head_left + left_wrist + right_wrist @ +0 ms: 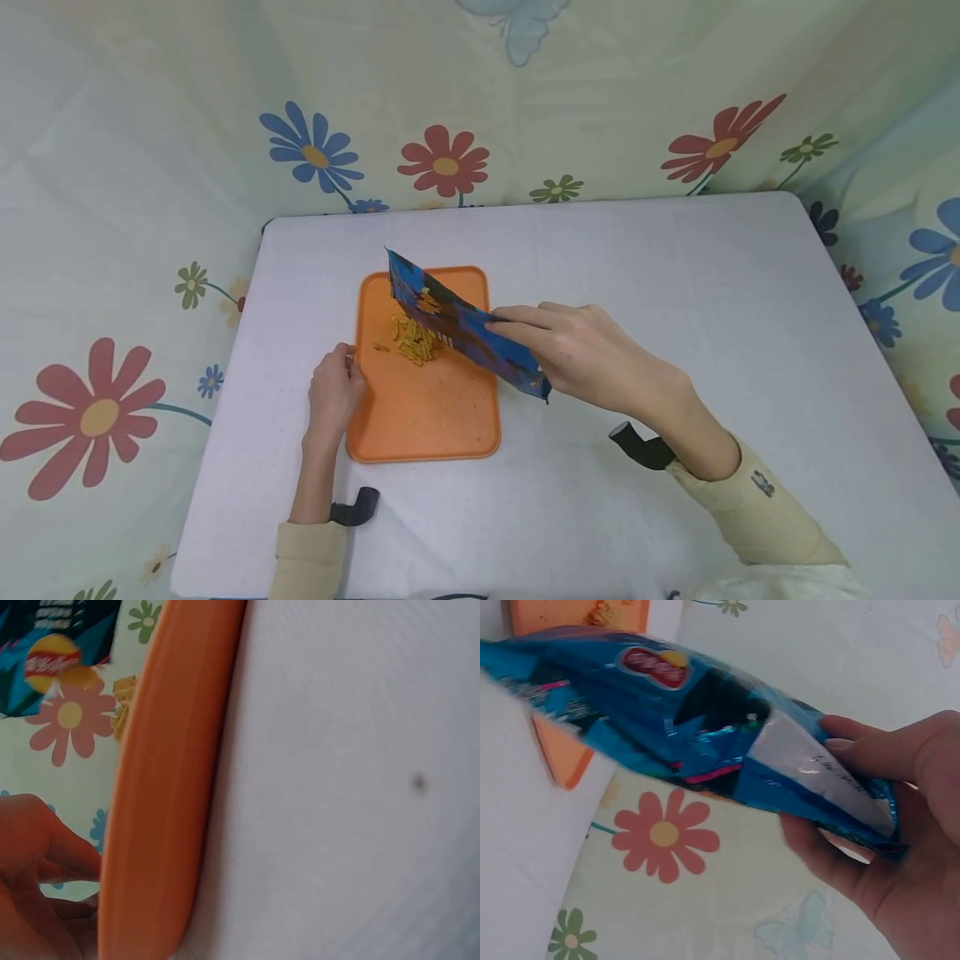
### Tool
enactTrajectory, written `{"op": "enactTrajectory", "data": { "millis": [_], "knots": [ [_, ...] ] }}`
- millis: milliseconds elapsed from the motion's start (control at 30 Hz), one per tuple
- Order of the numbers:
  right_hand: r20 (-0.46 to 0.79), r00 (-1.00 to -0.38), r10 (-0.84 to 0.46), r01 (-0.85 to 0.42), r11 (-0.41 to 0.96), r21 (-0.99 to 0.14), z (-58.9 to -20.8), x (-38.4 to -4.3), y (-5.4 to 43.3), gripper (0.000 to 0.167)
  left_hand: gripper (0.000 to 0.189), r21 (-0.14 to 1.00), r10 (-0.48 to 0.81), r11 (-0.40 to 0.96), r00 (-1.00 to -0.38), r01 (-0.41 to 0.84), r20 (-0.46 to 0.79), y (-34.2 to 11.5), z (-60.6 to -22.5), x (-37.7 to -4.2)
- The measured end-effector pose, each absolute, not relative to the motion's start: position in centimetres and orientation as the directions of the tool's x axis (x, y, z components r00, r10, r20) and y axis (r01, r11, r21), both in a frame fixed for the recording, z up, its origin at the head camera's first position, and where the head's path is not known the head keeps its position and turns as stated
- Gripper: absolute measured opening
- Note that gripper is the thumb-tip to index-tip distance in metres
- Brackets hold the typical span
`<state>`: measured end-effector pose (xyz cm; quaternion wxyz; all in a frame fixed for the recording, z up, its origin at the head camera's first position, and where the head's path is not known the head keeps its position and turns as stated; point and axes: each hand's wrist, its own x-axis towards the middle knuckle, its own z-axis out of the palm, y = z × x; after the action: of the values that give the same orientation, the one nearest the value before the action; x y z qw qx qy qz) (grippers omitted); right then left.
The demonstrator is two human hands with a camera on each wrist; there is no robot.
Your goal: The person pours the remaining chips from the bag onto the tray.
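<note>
My right hand (577, 350) grips a blue snack bag (465, 325) by one end, tilted over the orange tray (427, 417). Thumb and fingers pinch the bag from both sides in the right wrist view, where a red and yellow logo shows on the foil. Below the bag's far end, a small heap of yellow crinkled chips (414, 342) lies on the tray, partly hidden by the bag. With curled fingers, my left hand (336, 387) holds the tray's left rim; the left wrist view has its fingertips right at the orange wall (161, 787).
The tray lies on a white-covered table (675, 275). A flower-printed curtain (585, 108) hangs behind it and at both sides. A black curved piece sits at each wrist, the right one (641, 447) and the left one (356, 507).
</note>
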<state>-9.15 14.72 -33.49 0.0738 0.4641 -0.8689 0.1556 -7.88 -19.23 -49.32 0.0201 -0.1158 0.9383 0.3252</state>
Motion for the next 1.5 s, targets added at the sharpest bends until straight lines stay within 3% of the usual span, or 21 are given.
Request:
{"op": "enactTrajectory", "data": {
  "millis": [1500],
  "knots": [
    [0.312, -0.565, -0.764, -0.825, 0.52, -0.221, -32.92, -9.1, 14.88, 0.041, 0.033, 0.57, -0.198, 0.786, -0.971, -0.238, -0.132, -19.38, -49.21, -7.81]
  ]
}}
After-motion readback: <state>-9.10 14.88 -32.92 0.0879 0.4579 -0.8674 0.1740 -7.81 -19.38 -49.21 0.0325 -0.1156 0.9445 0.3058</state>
